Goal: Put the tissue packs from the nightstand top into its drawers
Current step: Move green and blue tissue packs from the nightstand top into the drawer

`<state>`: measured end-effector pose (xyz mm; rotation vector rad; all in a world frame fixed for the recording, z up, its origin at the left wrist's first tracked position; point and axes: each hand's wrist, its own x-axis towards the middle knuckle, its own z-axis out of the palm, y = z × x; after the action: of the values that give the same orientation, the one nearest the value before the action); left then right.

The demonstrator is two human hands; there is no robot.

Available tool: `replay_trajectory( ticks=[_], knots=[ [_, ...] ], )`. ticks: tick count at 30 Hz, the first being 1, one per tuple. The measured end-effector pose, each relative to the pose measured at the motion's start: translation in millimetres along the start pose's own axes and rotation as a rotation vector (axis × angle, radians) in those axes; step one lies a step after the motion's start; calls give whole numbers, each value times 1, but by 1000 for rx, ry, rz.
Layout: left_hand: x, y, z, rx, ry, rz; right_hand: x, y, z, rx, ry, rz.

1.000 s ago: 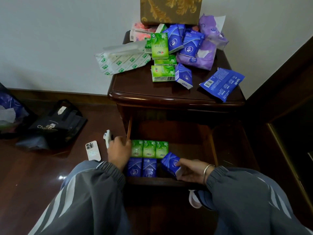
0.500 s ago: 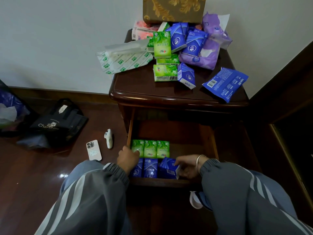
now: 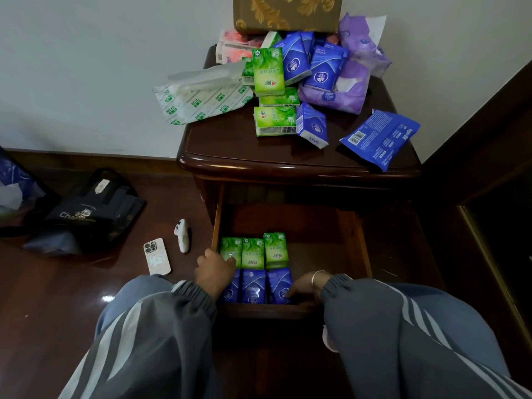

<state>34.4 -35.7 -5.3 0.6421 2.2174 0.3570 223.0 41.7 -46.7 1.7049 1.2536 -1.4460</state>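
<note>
The nightstand (image 3: 230,156) has its drawer (image 3: 354,246) pulled out. Inside stand three green tissue packs (image 3: 253,251) in a back row and three blue packs (image 3: 253,286) in front. My right hand (image 3: 302,289) holds the rightmost blue pack (image 3: 279,283) at its lower right side. My left hand (image 3: 214,272) lies over the leftmost packs, its fingers hidden. On top lie more green packs (image 3: 273,122), blue packs (image 3: 312,126), a purple pack (image 3: 345,93), a white pack (image 3: 201,99), pink packs (image 3: 230,50) and a flat blue pack (image 3: 380,138).
A phone (image 3: 157,257) and a small white device (image 3: 182,236) lie on the floor left of the drawer, beyond them a black bag (image 3: 92,208). A gold-patterned box (image 3: 288,12) stands at the back of the top. Dark furniture (image 3: 489,197) flanks the right.
My right hand has carried the blue pack left and stood it upright as the third in the front row. My left hand has slid from the drawer's left rim onto the leftmost packs.
</note>
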Motion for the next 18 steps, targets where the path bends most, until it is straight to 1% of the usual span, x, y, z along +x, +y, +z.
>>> replay_trajectory(
  ticks=[2,5,7,9,10,11,12,13,14,17,18],
  knots=[
    [-1,-1,-1,7,-4,3,1,-7,8,-201,94,-71],
    [-2,0,-2,6,-5,8,-2,-7,10,-292,120,-96],
    [-2,0,-2,0,-7,4,4,0,10,-220,118,-103],
    [-2,2,-1,-9,-3,-3,8,5,12,-34,132,-141],
    [-2,2,-1,-13,-1,-8,7,6,12,-3,126,-146],
    [-3,3,0,-16,-1,-12,6,6,9,-41,112,-146],
    [-3,3,0,-17,0,-16,3,4,5,-144,104,-144],
    [-2,3,0,-16,-1,-17,1,1,-2,-248,137,-151],
    [-2,4,0,-13,-3,-17,0,-4,-11,-311,218,-180],
    [0,3,1,-4,-9,-21,-1,-26,-36,-275,466,-355],
    [0,4,1,-3,-9,-22,1,-34,-41,-252,512,-419]
  ],
)
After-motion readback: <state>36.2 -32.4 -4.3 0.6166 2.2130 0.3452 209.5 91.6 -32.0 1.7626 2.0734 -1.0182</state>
